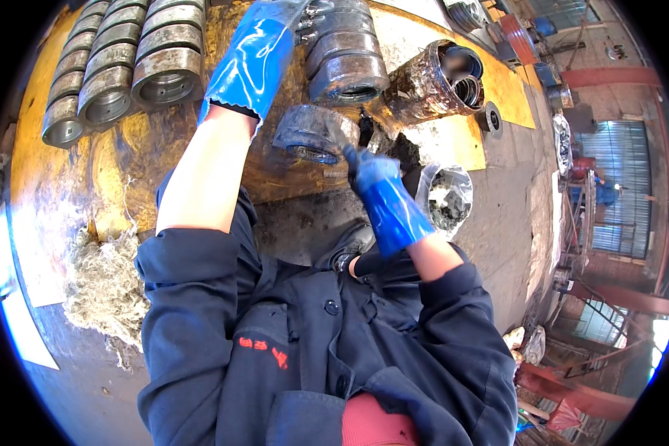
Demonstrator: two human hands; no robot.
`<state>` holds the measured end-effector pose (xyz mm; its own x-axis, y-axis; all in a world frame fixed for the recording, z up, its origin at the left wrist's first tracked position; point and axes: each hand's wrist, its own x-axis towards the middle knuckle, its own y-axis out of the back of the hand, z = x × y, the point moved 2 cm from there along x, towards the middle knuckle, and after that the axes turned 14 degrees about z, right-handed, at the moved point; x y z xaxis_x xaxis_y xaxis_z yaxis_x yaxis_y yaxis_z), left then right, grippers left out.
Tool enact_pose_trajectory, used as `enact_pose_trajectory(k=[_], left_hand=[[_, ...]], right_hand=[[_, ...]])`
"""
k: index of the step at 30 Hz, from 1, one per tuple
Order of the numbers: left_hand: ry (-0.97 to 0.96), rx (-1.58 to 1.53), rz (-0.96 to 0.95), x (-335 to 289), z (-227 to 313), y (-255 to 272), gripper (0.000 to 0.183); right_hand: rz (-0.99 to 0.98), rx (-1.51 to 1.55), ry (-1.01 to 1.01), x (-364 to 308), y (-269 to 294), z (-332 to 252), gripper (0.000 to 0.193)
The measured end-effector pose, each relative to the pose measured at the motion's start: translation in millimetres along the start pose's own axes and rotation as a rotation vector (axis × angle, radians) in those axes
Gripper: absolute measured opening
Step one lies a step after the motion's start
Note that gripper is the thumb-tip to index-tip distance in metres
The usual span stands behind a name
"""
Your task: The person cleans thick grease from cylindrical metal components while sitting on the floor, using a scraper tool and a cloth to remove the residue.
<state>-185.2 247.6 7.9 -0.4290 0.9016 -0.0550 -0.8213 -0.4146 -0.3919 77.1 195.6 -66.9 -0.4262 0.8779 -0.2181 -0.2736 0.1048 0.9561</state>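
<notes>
My left hand [264, 41], in a shiny blue rubber glove, reaches to the far end of a row of dark, wet-looking metal rings [347, 63]. Its fingers are partly cut off by the upper edge, so their grip does not show. A single greasy metal ring [305, 128] lies nearer to me, apart from that row. Beside its right side is my right hand [375, 172], gloved in blue with blackened fingertips. Those fingers are curled in and blurred; whatever they hold is not clear.
Three rows of metal rings [167, 70] stand at the far left on the yellow, oil-stained surface [264, 175]. A grimy bucket [416, 85] lies right of the dark rings. Nearer are a clear bag with dark matter [448, 201] and, at left, a heap of pale fibre [108, 290].
</notes>
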Motion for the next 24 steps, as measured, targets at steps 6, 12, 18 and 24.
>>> enact_pose_trajectory(k=[6,12,18,24], left_hand=[[0.008,0.007,-0.016,0,-8,-3,0.040],[0.012,0.008,-0.019,-2,-6,-5,0.041],[-0.003,0.023,0.010,-13,-2,11,0.041],[-0.006,0.016,0.000,-16,-5,7,0.041]], right_hand=[[0.165,0.146,0.057,2,8,20,0.041],[-0.045,-0.034,-0.039,18,-12,7,0.034],[0.001,-0.057,0.130,10,24,-8,0.040],[-0.084,-0.027,0.013,23,26,-18,0.030]])
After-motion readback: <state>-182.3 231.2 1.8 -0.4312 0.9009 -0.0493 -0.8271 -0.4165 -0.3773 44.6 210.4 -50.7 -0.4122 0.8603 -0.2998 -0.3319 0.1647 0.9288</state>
